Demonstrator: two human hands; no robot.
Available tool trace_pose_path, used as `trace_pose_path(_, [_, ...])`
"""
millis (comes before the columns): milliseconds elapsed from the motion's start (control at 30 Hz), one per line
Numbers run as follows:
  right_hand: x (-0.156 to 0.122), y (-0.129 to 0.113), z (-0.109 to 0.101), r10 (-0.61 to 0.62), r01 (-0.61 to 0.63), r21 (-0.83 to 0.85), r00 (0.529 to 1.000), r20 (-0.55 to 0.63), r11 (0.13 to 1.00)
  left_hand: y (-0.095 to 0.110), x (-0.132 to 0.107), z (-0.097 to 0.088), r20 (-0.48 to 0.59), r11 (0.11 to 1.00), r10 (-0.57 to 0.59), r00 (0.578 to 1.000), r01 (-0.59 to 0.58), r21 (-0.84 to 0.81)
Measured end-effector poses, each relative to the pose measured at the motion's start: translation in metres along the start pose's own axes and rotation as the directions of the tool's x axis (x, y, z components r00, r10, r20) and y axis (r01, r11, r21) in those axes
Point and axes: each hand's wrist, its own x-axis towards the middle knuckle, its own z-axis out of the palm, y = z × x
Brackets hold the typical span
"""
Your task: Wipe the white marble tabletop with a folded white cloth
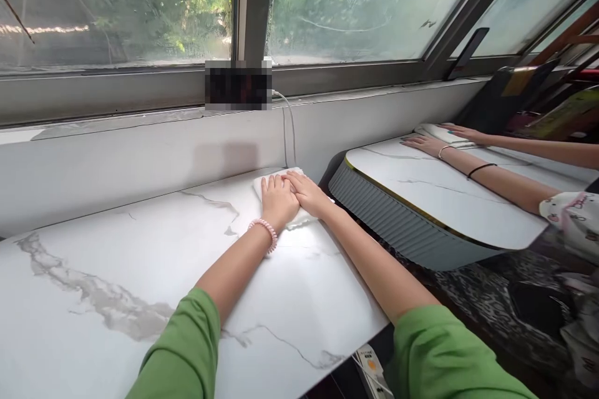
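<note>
A white cloth [302, 219] lies folded on the white marble-patterned tabletop [154, 255], near its far right corner. My left hand [279, 202] rests flat on the cloth, fingers extended and slightly apart. A pink coiled band circles that wrist. Beside it, my right hand [309, 193] also presses down flat on the cloth, its fingertips meeting the left hand's fingers. Both palms are hidden, and the hands cover much of the cloth.
Right of my table stands a second white table [421, 193] with a gold edge. Another person's hands [428, 144] rest there by a white cloth [444, 133]. A blurred dark object [238, 85] with a cable sits on the windowsill. A power strip [372, 371] lies below.
</note>
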Motion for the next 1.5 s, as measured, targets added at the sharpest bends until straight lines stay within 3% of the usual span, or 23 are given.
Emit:
trace_pose_path(367, [0.051, 0.020, 0.012, -0.090, 0.095, 0.071, 0.993, -0.076, 0.993, -0.024, 0.041, 0.014, -0.065, 0.998, -0.062, 0.996, 0.062, -0.003])
trace_pose_path(600, [0.052, 0.027, 0.013, -0.116, 0.121, 0.074, 0.991, -0.061, 0.990, -0.024, 0.039, 0.018, -0.101, 0.999, -0.048, 0.994, 0.049, 0.008])
trace_pose_path(767, [0.043, 0.017, 0.010, -0.095, 0.096, 0.027, 0.994, -0.049, 0.995, -0.024, 0.033, 0.015, -0.071, 0.999, -0.044, 0.996, 0.044, -0.006])
trace_pose_path(1233, [-0.035, -0.023, 0.003, -0.096, 0.097, 0.003, 0.991, -0.096, 0.995, -0.003, -0.033, -0.007, 0.006, 0.999, 0.012, 1.000, -0.013, 0.037])
trace_pose_path(1500, [-0.126, -0.058, -0.019, -0.108, 0.103, -0.062, 0.991, -0.081, 0.993, 0.024, -0.103, -0.027, 0.055, 0.982, 0.178, 0.983, -0.180, 0.049])
